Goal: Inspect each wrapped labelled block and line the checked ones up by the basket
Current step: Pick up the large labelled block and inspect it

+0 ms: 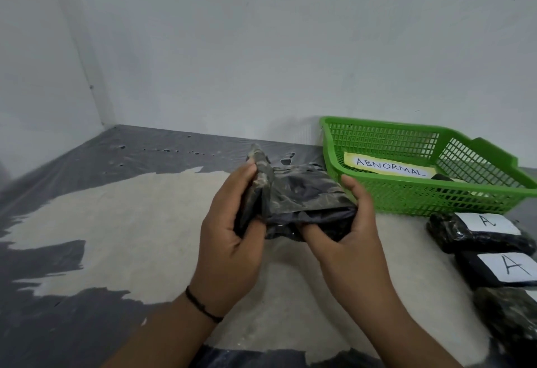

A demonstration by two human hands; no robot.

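We hold the block [302,205] in both hands, lifted off the floor [130,222] just left of the basket [406,199]. Our left hand [232,239] has its fingers curled round the block's left end, thumb on the near face, with the loose wrap bunched above the fingertips. Our right hand [354,222] cups the right end, fingers wrapped behind, thumb pressed on the near edge. No label shows on the faces toward us, so we judge the check is not finished: we should turn the block between our fingers until the label faces up, keeping both thumbs firm so the slack plastic does not slip. The row [482,237] of blocks marked A lies beyond our right fingertips, in front of the basket. If it passes, it should go in line with that row, label up.
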